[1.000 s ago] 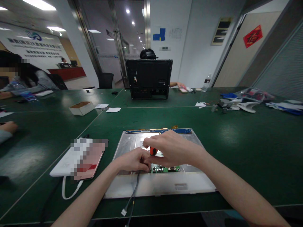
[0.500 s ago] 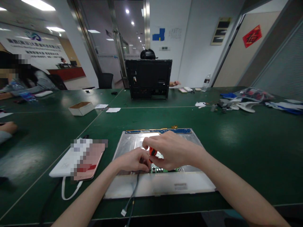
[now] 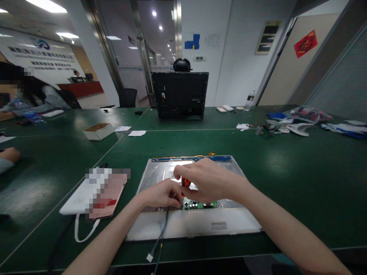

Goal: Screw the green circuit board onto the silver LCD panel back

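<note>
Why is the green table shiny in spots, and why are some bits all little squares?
Head view: pale glare spots on the green table, probably from ceiling lights; head view: a bright patch gleams on the metal panel beyond the right hand; head view: blocky squares hide parts of the white device and pink device, perhaps added to cover details.

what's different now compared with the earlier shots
Across the table, a co-worker's hand that was at the pale stack drew left and is now out of sight. The dark rounded shape above the black monitor shifted slightly right. The right hand still holds the orange-and-black handle; the left hand and the panel stayed practically in place.
</note>
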The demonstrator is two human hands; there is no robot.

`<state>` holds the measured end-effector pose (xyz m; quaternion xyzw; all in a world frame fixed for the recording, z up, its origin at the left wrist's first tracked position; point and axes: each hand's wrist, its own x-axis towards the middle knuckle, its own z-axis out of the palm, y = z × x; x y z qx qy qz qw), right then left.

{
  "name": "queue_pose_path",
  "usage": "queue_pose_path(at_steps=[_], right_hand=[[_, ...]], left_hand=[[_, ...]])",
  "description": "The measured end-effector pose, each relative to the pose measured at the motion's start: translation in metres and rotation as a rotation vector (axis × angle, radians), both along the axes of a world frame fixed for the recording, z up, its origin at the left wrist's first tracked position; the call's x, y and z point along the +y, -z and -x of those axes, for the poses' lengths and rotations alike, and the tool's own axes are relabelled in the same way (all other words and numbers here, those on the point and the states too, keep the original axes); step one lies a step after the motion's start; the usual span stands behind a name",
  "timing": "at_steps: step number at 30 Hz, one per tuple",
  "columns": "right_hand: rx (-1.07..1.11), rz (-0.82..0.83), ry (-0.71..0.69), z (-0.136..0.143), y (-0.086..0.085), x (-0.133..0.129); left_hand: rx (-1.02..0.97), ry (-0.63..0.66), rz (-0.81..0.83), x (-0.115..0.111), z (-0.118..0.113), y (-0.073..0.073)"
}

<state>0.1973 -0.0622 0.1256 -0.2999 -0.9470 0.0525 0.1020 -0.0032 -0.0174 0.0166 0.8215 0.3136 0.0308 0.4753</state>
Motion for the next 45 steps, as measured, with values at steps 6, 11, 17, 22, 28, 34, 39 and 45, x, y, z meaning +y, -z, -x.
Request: queue_pose_path(at_steps=[6, 11, 17, 22, 28, 34, 39, 45], right_hand=[[0.008, -0.006, -0.014, 0.0003, -0.0005, 0.0003], [-0.019, -0.034, -0.007, -0.0008, 0.0024, 0.0039], [-0.029, -0.064, 0.002, -0.0004, 0.0030, 0.0037], [-0.012, -0.018, -0.009, -0.0001, 0.0001, 0.0004], [0.013, -0.034, -0.042, -0.0021, 0.0019, 0.0019], [-0.020, -0.094, -0.016, -0.0023, 0.0052, 0.0054], [-0.022, -0.055, 0.000, -0.0007, 0.0027, 0.0028], [-0.006, 0.002, -0.030, 0.0001, -0.0014, -0.0008]], left_hand=[[-0.016, -0.014, -0.015, 0.0001, 0.0007, 0.0019], [-0.050, -0.013, 0.002, -0.0004, 0.0003, 0.0005], [-0.043, 0.021, -0.017, -0.0003, -0.0003, -0.0011], [-0.025, 0.023, 0.023, 0.0001, -0.0007, -0.0005], [-0.026, 0.010, -0.021, 0.0004, 0.0004, 0.0003], [-0.061, 0.020, -0.017, 0.0004, 0.0009, 0.0014], [-0.041, 0.020, -0.024, 0.0004, 0.0002, 0.0005], [0.011, -0.008, -0.039, 0.0018, 0.0020, 0.0046]])
